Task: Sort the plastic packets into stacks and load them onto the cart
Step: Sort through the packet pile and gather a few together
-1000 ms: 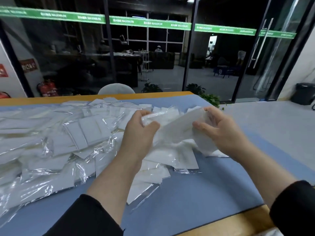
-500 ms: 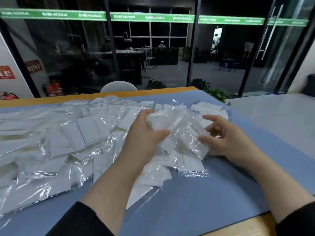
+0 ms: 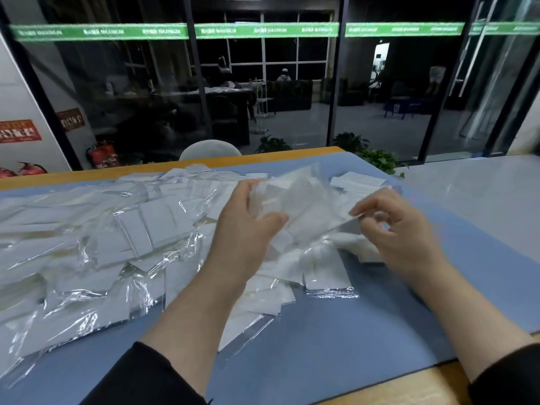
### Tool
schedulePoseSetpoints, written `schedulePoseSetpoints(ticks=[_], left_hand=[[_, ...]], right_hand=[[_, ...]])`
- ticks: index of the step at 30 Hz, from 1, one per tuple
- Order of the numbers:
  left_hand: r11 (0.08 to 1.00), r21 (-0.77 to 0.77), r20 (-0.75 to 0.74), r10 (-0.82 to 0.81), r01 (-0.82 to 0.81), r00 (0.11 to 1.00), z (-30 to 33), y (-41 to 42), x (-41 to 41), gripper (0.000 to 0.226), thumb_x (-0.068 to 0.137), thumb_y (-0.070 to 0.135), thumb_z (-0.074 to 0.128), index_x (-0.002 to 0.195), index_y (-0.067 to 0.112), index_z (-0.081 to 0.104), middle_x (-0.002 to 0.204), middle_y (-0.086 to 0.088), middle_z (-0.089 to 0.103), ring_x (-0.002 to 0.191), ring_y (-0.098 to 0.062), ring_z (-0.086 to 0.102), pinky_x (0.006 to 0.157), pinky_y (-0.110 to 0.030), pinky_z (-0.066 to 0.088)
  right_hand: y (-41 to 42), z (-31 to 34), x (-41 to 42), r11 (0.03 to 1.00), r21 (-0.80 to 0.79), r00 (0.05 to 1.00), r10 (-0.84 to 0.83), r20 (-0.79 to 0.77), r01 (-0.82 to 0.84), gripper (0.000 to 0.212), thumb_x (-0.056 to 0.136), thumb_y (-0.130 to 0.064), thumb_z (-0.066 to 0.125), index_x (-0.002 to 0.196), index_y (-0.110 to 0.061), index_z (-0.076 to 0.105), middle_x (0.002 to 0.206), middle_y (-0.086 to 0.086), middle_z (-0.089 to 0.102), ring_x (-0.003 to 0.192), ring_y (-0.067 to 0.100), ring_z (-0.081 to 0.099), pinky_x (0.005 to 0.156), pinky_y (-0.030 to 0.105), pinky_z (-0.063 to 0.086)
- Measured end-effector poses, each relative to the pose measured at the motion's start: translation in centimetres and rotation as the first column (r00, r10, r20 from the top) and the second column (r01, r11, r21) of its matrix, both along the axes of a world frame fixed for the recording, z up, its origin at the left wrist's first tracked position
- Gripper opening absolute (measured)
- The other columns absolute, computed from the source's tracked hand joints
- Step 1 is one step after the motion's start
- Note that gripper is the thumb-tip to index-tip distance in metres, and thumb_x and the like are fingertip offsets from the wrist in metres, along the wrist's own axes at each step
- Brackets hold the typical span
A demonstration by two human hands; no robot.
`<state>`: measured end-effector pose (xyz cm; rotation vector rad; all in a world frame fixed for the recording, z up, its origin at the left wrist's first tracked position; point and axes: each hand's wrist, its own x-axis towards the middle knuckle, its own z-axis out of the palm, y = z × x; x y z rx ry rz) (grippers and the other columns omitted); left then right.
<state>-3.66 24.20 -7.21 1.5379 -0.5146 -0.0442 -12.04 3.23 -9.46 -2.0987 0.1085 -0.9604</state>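
Between your hands, a bunch of plastic packets (image 3: pixel 301 206) hangs above the blue surface (image 3: pixel 336 346), long axis running left to right. Your left hand (image 3: pixel 245 229) grips one end; your right hand (image 3: pixel 400 229) pinches the other edge.

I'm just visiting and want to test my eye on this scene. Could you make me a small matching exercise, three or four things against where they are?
Things:
1. bunch of clear plastic packets
2. blue table mat
3. red fire extinguishers
4. green leafy plant

Places:
A. past the table's far right corner
B. by the white wall, far left
C. between both hands
D. under the packet pile

Pairs: 1-C, 2-D, 3-B, 4-A
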Motion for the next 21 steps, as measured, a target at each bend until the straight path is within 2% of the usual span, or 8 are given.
schedulePoseSetpoints(ticks=[3, 6, 7, 9, 11, 14, 19, 21], left_hand=[[0.993, 0.054, 0.003, -0.104, 0.104, 0.995, -0.5, -0.7, -0.5, 0.024, 0.092, 0.009, 0.067, 0.102, 0.030, 0.063, 0.102, 0.002, 0.073, 0.092, -0.022, 0.071, 0.076, -0.042, 0.060], [0.991, 0.072, -0.093, -0.110, 0.117, 0.990, -0.7, -1.3, -1.2, 0.007, 0.099, 0.026, 0.062, 0.096, 0.032, 0.064, 0.100, -0.006, 0.070, 0.082, -0.020, 0.065, 0.058, -0.034, 0.054], [0.991, 0.078, -0.111, -0.103, 0.111, 0.989, -0.7, -1.5, -1.4, 0.007, 0.100, 0.036, 0.060, 0.096, 0.033, 0.065, 0.100, -0.004, 0.070, 0.084, -0.019, 0.065, 0.059, -0.034, 0.054], [0.986, 0.134, -0.041, -0.098, 0.102, 0.994, -0.9, -1.8, -1.5, 0.032, 0.097, 0.057, 0.053, 0.099, 0.028, 0.066, 0.095, 0.005, 0.067, 0.087, -0.014, 0.062, 0.073, -0.028, 0.052], [0.982, 0.158, 0.045, -0.107, 0.099, 0.993, -1.0, -2.1, -1.8, 0.053, 0.091, 0.065, 0.045, 0.100, 0.017, 0.064, 0.087, 0.008, 0.059, 0.079, -0.007, 0.052, 0.073, -0.018, 0.042], [0.988, 0.150, 0.133, -0.064, 0.044, 0.989, -1.2, -2.3, -2.2, 0.052, 0.095, 0.059, 0.045, 0.088, 0.009, 0.058, 0.071, 0.009, 0.046, 0.066, -0.006, 0.041, 0.062, -0.020, 0.035], [0.996, 0.070, 0.167, 0.045, -0.058, 0.985, -0.8, -2.2, -2.4, 0.052, 0.093, 0.064, 0.041, 0.086, 0.020, 0.068, 0.064, 0.005, 0.053, 0.062, -0.003, 0.046, 0.059, -0.016, 0.037], [0.996, 0.002, 0.192, 0.090, -0.092, 0.977, -0.6, -2.2, -2.6, 0.042, 0.100, 0.055, 0.043, 0.087, 0.023, 0.067, 0.066, 0.014, 0.059, 0.065, 0.002, 0.050, 0.061, -0.011, 0.038]], right_hand=[[-0.1, -0.4, 0.4, 0.998, 0.058, 0.998, 0.013, -0.067, -0.009, 0.024, 0.087, -0.011, 0.074, 0.089, -0.033, 0.063, 0.086, -0.014, 0.060, 0.078, 0.006, 0.052, 0.076, 0.023, 0.043], [-0.4, -0.8, 0.6, 0.986, 0.164, 0.988, 0.059, -0.144, -0.035, 0.039, 0.081, -0.024, 0.081, 0.104, -0.037, 0.053, 0.118, -0.011, 0.055, 0.111, 0.002, 0.053, 0.090, 0.026, 0.047], [-0.4, -0.8, 0.6, 0.973, 0.221, 0.981, 0.108, -0.164, -0.070, 0.050, 0.080, -0.026, 0.083, 0.112, -0.040, 0.048, 0.127, -0.012, 0.052, 0.122, 0.002, 0.049, 0.096, 0.027, 0.046], [-0.5, -0.8, 0.6, 0.946, 0.283, 0.957, 0.216, -0.194, -0.157, 0.072, 0.078, -0.027, 0.085, 0.127, -0.050, 0.038, 0.135, -0.014, 0.051, 0.128, 0.001, 0.048, 0.104, 0.028, 0.043], [-0.4, -0.8, 0.4, 0.947, 0.248, 0.930, 0.267, -0.252, -0.205, 0.084, 0.077, -0.031, 0.086, 0.135, -0.058, 0.032, 0.129, -0.014, 0.057, 0.120, 0.003, 0.056, 0.103, 0.029, 0.043], [-0.1, -0.5, 0.1, 0.966, 0.124, 0.924, 0.254, -0.286, -0.227, 0.083, 0.077, -0.032, 0.086, 0.138, -0.058, 0.036, 0.106, -0.013, 0.057, 0.088, -0.002, 0.057, 0.087, 0.016, 0.042], [0.9, 0.0, -1.0, 0.957, 0.148, 0.939, 0.277, -0.205, -0.250, 0.044, 0.079, -0.026, 0.084, 0.112, -0.042, 0.060, 0.097, -0.012, 0.067, 0.082, 0.007, 0.063, 0.073, 0.017, 0.050], [1.3, 0.3, -1.4, 0.955, 0.153, 0.947, 0.278, -0.163, -0.254, 0.035, 0.080, -0.023, 0.083, 0.103, -0.037, 0.061, 0.090, -0.017, 0.067, 0.077, 0.005, 0.063, 0.071, 0.019, 0.051]])
